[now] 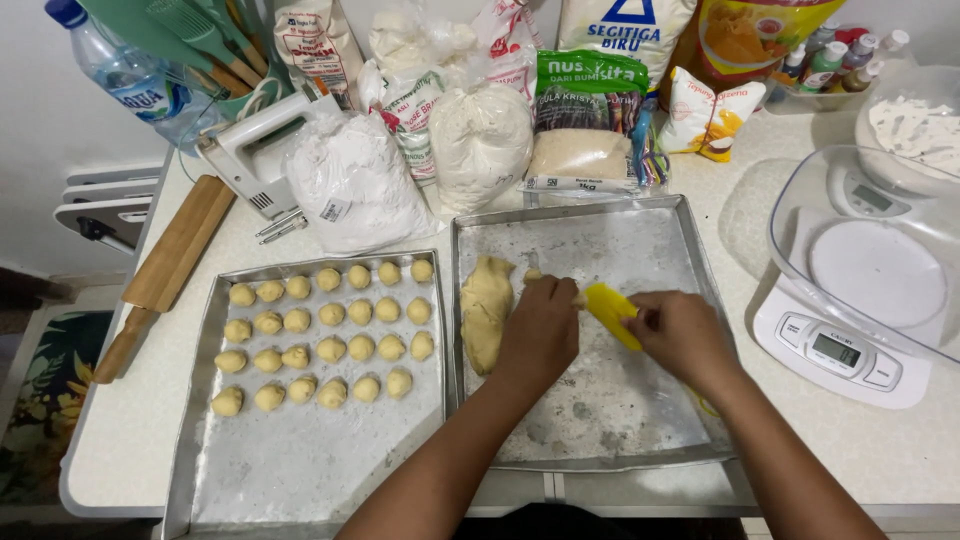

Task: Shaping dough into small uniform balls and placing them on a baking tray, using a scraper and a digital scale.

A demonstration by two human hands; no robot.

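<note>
My left hand [540, 330] rests on a floured metal tray [620, 410], fingers closed by a small bit of dough beside a pale yellow dough lump [485, 305]. My right hand [685, 335] grips a yellow scoop-like tool [610, 312] whose tip meets my left fingers. A second metal tray [300, 460] to the left carries rows of several small dough balls [330, 335].
Bags of flour and sugar [480, 140] line the back of the counter. A white hand mixer [255, 150], a wooden rolling pin [165, 270] and a water bottle [120, 70] lie at the left. A kitchen scale with a clear bowl [870, 270] stands at the right.
</note>
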